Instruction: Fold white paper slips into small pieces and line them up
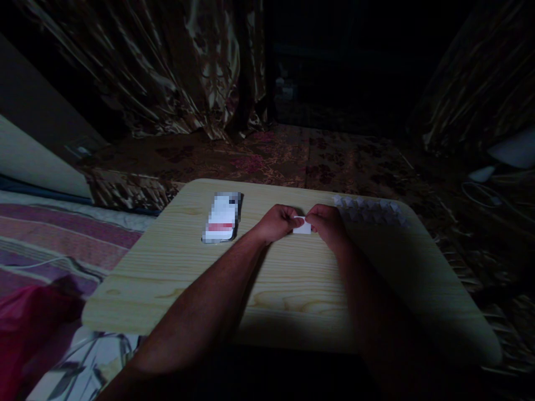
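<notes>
Both my hands meet over the middle of a light wooden table. My left hand and my right hand each pinch one side of a small white piece of paper, held just above the tabletop. Fingers of both hands are curled closed on it. A row of several small folded white paper pieces lies on the table just right of my right hand.
A small stack or packet with a white and red top lies on the table left of my hands. Patterned fabric and curtains surround the table; a striped cloth and a red bag lie to the left. The room is dark.
</notes>
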{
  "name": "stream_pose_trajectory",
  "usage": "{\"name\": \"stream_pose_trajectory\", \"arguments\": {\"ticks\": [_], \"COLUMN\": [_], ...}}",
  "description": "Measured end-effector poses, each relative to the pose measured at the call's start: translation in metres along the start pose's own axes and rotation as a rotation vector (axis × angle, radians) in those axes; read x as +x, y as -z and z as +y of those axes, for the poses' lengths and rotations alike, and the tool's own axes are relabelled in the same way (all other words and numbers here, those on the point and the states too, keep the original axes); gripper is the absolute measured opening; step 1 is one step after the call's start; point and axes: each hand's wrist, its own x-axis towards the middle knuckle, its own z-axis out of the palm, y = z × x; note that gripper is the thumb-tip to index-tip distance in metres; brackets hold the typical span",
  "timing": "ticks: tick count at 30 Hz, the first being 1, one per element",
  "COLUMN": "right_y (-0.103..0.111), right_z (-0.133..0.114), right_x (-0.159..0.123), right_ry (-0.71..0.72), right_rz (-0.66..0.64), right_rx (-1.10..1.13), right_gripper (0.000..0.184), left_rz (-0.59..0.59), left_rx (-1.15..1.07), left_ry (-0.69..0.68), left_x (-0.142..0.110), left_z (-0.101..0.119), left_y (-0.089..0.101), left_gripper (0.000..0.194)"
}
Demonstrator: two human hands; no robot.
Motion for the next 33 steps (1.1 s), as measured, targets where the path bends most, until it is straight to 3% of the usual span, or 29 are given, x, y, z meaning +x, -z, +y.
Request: {"name": "stream_pose_trajectory", "arguments": {"ticks": [21,33], "right_y": [0.0001,0.0029], "right_z": [0.0064,-0.0008], "right_x": [0.0030,0.0011], "right_ry": [0.011,0.008], "right_rz": [-0.001,0.030], "right_rx": [-0.067,-0.032], "right_gripper": [0.010,0.011], "left_rz": [-0.036,0.124], "left_rx": [0.039,-0.119], "left_ry": [-0.013,0.033], "left_x": [0.0014,0.0024], "left_z": [-0.0036,-0.0053], "left_y": [0.0038,-0.0024], "left_gripper": [0.033,0.035]}}
